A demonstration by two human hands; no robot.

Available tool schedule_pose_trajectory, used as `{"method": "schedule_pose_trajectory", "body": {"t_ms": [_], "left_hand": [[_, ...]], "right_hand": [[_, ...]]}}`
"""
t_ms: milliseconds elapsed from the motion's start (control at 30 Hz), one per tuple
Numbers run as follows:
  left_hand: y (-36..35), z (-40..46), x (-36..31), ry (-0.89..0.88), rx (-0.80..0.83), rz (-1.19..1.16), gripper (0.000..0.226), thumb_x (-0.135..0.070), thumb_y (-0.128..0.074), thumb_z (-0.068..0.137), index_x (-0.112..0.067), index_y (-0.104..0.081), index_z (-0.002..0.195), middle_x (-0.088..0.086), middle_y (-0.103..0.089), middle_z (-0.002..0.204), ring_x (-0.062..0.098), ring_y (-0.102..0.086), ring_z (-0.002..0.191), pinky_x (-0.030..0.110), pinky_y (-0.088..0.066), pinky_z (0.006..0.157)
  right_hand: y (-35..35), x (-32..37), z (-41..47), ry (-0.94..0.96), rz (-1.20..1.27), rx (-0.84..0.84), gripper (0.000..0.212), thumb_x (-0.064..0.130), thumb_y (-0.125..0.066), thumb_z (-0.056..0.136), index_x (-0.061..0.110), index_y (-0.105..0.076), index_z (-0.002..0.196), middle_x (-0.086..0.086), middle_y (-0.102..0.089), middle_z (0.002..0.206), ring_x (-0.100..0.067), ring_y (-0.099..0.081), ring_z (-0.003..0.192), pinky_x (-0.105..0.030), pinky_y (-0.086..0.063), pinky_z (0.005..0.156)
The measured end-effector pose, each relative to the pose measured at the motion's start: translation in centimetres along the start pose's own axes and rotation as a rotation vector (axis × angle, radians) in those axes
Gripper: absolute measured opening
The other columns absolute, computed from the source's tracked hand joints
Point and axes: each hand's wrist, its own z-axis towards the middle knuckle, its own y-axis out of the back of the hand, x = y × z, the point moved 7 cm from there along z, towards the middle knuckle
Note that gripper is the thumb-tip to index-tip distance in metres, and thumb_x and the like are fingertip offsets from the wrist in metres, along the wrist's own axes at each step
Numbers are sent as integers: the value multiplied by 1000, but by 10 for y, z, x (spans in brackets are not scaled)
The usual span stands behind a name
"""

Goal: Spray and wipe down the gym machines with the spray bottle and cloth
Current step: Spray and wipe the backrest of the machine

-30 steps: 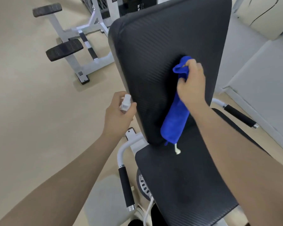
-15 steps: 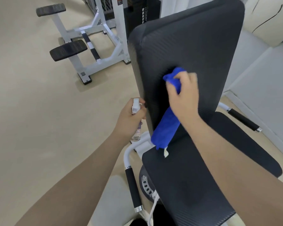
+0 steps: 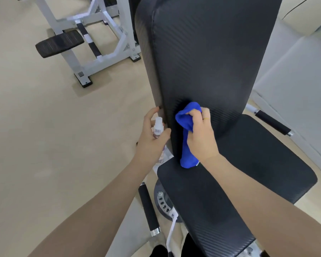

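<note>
Blue microfibre cloth, gripped in the right hand, is now dragged lower down the black padded backrest, almost onto the seat pad; small white spray bottle is clasped in the left hand beside the backrest edge, so the backrest pass is judged nearly done.

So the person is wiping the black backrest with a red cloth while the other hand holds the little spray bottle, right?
Nearly. The head view shows the cloth is blue, not red. The right hand wipes the black backrest with it while the left hand holds the little spray bottle.

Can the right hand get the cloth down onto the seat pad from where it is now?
Probably yes. The right hand holds the cloth against the lower backrest, and its hanging end already sits just above the seat pad, with nothing between.
</note>
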Motion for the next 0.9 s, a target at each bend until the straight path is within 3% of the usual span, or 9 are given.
{"method": "schedule_pose_trajectory", "body": {"t_ms": [167, 233, 333, 500, 567, 633, 767, 833, 900], "left_hand": [[-4, -1, 1, -28, -38, 20, 55, -5, -52, 89, -36, -35, 131, 11, -54, 90, 16, -49, 59, 34, -44, 62], [-5, -4, 0, -34, -64, 37, 56, -5, -52, 89, -39, -36, 131, 12, -57, 102, 29, -55, 72, 41, -51, 67], [-8, -6, 3, -75, -67, 99, 62, -8, -52, 91, -39, -29, 140, 8, -56, 110, 23, -55, 77, 33, -52, 75], [-8, -12, 22, 5, -78, 211, 61, -12, -49, 93, -39, -27, 143, -5, -59, 120, 27, -59, 106, 33, -49, 91], [-10, -18, 26, 41, -78, 237, 60, -12, -49, 94, -39, -29, 143, -12, -60, 100, 13, -61, 95, 31, -50, 89], [-12, -20, 30, 53, -82, 225, 61, -11, -48, 94, -38, -28, 144, -17, -61, 92, 3, -59, 85, 26, -51, 85], [-19, -15, 36, 64, -113, 203, 69, -4, -47, 91, -35, -21, 146, -20, -53, 81, 4, -56, 79, 24, -50, 77], [-23, -14, 38, 67, -131, 192, 71, -4, -48, 91, -36, -18, 147, -1, -49, 81, 15, -53, 76, 27, -50, 75], [-24, -14, 41, 65, -159, 212, 72, -8, -53, 90, -36, -18, 146, 0, -49, 82, 14, -51, 72, 21, -47, 72]], "right_hand": [[62, 31, 38, 131, 195, -348, 46, -9, -47, 83, 4, -48, 127, -7, -44, 106, -2, -36, 81, -8, -36, 74], [57, 24, 43, 102, 114, -403, 47, -4, -47, 83, 9, -49, 129, -10, -48, 108, -15, -43, 88, -20, -42, 76], [19, -7, 19, 48, -20, -330, 51, -2, -49, 83, 13, -47, 132, -18, -48, 115, -31, -50, 86, -33, -45, 64], [-43, -43, -39, -221, 139, 41, 61, 14, -52, 92, 16, -23, 146, -11, -31, 133, -15, -47, 72, -28, -46, 68], [-35, -25, -36, -159, 232, 35, 63, 16, -56, 91, 13, -24, 145, -11, -29, 135, -8, -41, 70, -12, -35, 70], [-13, -3, -15, -70, 225, -39, 57, 10, -54, 92, 12, -30, 143, -14, -33, 134, -10, -38, 73, -11, -30, 71], [14, 12, 19, 21, 209, -207, 55, -5, -53, 86, 13, -41, 137, -12, -40, 123, -18, -49, 75, -15, -38, 68], [1, -10, 11, -44, 240, -220, 57, -12, -49, 79, 15, -46, 130, -10, -41, 122, -24, -53, 86, -26, -45, 73], [-19, -48, -6, -192, 265, -216, 57, -14, -46, 77, 14, -47, 126, -10, -41, 122, -28, -54, 92, -34, -48, 76]]}}
